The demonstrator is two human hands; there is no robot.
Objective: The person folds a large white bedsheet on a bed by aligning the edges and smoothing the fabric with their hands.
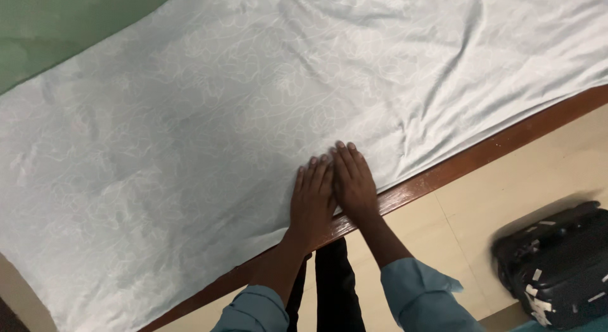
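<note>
A pale blue bed sheet (209, 123) with a faint white pattern covers the bed, with some creases toward the far right. My left hand (312, 199) lies flat on the sheet near the bed's near edge, palm down, fingers together. My right hand (353, 180) rests flat right beside it, touching it, also palm down on the sheet. Neither hand holds anything. Both arms wear light blue sleeves.
A brown wooden bed frame edge (443, 173) runs diagonally below the sheet. A dark suitcase (557, 262) stands on the beige tiled floor (506, 192) at the lower right. A green wall (57, 28) shows at the upper left. My dark trousers are visible below.
</note>
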